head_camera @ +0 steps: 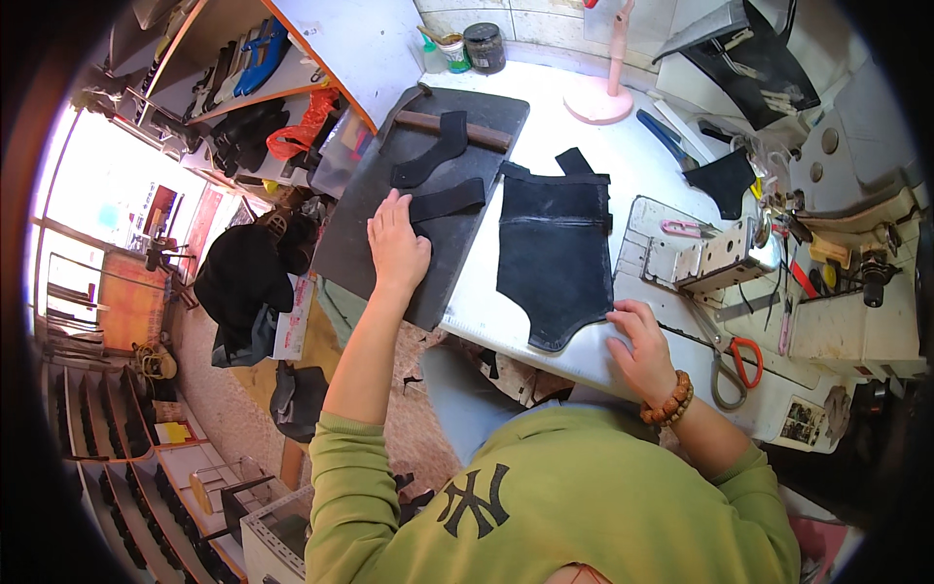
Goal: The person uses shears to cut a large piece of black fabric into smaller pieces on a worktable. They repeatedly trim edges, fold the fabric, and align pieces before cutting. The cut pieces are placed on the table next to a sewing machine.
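Observation:
My left hand lies palm down on a dark cutting board, at the near end of a curved black strip. The hand hides part of that strip, and I cannot tell whether the fingers grip it. Above it on the board is a second curved black piece. On the white table lies a black boot-upper piece with a seam across it and a rounded lower end. At its lower right corner, the fingertips of my right hand touch or nearly touch the edge, thumb apart from the fingers.
A hammer lies across the board's far end. To the right are a sewing machine bed, pink thread snips and orange-handled scissors. Jars and a pink stand are at the back. Shoe shelves rise at left.

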Demonstrator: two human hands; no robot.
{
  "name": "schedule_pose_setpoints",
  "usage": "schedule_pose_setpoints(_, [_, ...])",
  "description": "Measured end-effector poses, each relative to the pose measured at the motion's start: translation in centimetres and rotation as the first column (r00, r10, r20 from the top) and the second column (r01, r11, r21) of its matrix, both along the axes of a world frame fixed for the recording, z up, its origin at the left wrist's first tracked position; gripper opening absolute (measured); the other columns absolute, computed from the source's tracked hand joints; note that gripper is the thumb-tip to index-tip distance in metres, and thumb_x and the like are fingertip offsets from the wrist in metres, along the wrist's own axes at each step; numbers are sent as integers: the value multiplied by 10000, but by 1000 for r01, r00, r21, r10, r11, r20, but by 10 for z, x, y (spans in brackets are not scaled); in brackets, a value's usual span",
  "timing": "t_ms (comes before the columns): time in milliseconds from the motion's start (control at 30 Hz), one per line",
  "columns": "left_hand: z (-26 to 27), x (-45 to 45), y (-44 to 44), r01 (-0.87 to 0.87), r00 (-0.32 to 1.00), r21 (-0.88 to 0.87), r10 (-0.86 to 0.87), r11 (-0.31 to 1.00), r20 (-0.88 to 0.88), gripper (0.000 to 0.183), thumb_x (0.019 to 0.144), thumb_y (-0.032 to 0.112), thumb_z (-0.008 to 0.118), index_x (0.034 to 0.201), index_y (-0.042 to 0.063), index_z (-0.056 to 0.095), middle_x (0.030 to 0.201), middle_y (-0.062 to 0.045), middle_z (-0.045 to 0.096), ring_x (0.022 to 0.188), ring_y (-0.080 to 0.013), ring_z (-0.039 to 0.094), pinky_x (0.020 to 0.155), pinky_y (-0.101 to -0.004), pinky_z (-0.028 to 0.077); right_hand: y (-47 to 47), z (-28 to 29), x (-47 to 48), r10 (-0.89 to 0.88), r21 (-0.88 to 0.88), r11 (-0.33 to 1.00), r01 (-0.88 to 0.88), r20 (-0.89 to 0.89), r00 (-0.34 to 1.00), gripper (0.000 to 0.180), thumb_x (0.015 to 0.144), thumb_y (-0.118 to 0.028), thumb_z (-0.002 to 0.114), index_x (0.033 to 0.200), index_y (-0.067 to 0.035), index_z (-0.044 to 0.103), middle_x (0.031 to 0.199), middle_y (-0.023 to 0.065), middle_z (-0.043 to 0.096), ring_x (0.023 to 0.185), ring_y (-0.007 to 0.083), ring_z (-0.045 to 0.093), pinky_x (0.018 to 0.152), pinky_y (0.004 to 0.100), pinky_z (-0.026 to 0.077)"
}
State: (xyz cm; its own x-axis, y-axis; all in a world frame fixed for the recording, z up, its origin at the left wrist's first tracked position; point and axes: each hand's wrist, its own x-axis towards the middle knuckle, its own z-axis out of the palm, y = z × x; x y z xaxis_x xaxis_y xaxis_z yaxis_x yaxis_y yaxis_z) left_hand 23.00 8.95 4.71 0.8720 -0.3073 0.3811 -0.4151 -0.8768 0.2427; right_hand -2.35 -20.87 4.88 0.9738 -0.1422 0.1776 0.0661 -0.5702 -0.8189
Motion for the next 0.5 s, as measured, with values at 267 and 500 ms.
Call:
schedule_pose_setpoints(267, [11, 41, 3, -322, 923, -120, 284, 939, -260, 606, 774, 300, 756, 1275, 59, 516, 1312, -162, 499, 1242, -362, 457, 1021, -472, 407, 7, 27, 38, 109, -106, 990, -93, 155, 982, 293, 786, 10, 666, 1073, -24, 614, 1167, 152, 581, 1024, 335, 604, 842, 371, 519])
schedule_pose_setpoints(500, [6, 37, 26, -414, 834, -16, 372, 910, -408, 413, 701, 291, 824, 1015, 100, 637, 1149, -140, 567, 1138, -348, 508, 928, -470, 442, 39, 40, 158, 264, -226, 955, -192, 350, 899, 292, 793, -19, 668, 1077, -48, 610, 1140, 133, 597, 1058, 314, 591, 885, 376, 507])
